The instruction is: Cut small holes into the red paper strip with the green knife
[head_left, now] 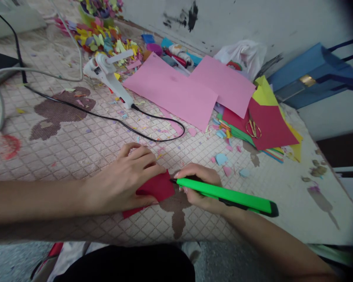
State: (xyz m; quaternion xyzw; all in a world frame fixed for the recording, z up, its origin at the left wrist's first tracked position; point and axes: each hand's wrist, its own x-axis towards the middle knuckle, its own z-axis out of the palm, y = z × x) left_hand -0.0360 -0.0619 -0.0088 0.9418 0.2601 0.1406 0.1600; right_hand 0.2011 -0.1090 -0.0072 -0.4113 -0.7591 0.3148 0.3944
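Note:
A small piece of dark red paper [160, 186], seemingly folded or layered, lies on the patterned tablecloth near the front edge. My left hand [126, 176] holds it down, fingers bent over its upper side and thumb along its lower side, hiding much of it. My right hand [202, 186] is closed in a pen-like grip around a long, flat, bright green tool [229, 194] with a black tip and black end cap; its exact kind is unclear. The tool's tip meets the right edge of the red paper; whether it touches is hard to tell.
A white glue gun [113, 82] with its black cord [153, 139] stands beyond my hands. Pink sheets [173, 90], red sheets [270, 123], small gold scissors [253, 127] and paper scraps [221, 158] lie behind. Paper cutouts [98, 37] and a blue bag [306, 78] are farther back.

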